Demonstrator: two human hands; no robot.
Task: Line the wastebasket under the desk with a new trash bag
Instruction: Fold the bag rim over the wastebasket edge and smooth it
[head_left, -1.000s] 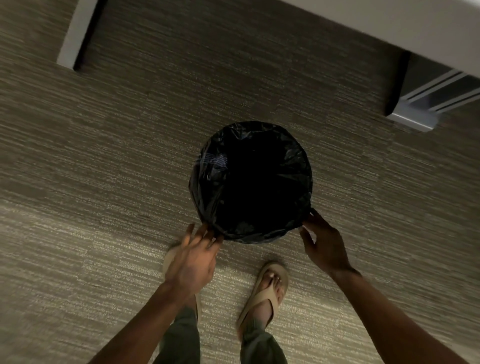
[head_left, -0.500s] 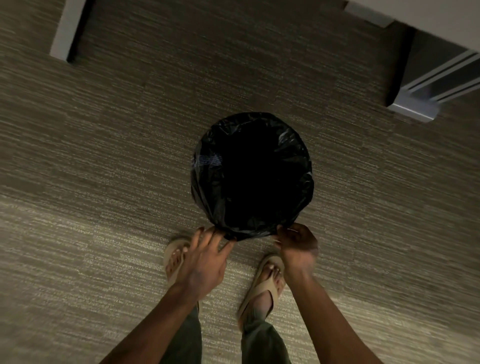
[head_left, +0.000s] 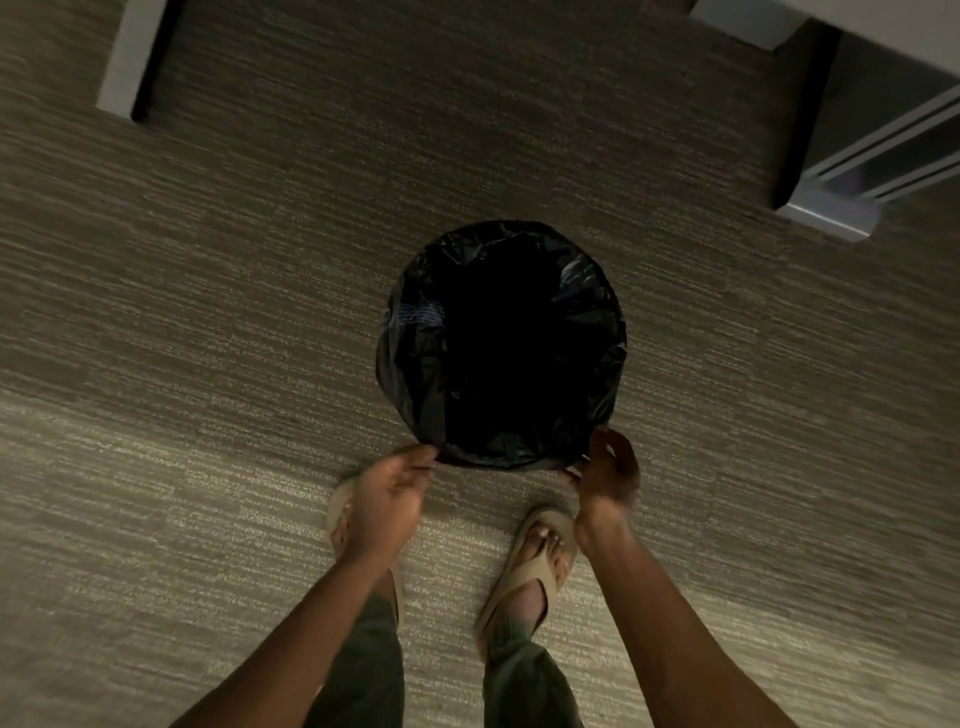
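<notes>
The wastebasket (head_left: 501, 345) is stood upright on the carpet (head_left: 208, 364), in front of the feet and out in the open, apart from the desk leg (head_left: 826, 213) at upper right; this placement seems chosen so that the whole rim can be reached from above. A black trash bag (head_left: 415, 332) is already spread inside and folded over the rim all round. The near edge of the bag is pinched at 2 points: by the left hand (head_left: 387, 496), with fingertips (head_left: 428, 457) narrowed on the film at the lower left of the rim, and by the right hand (head_left: 608, 475), curled closed on the fold at the lower right. The 2 grips are set apart, probably so that the slack is pulled down evenly. The lining is judged nearly done; returning the basket under the desk remains
</notes>
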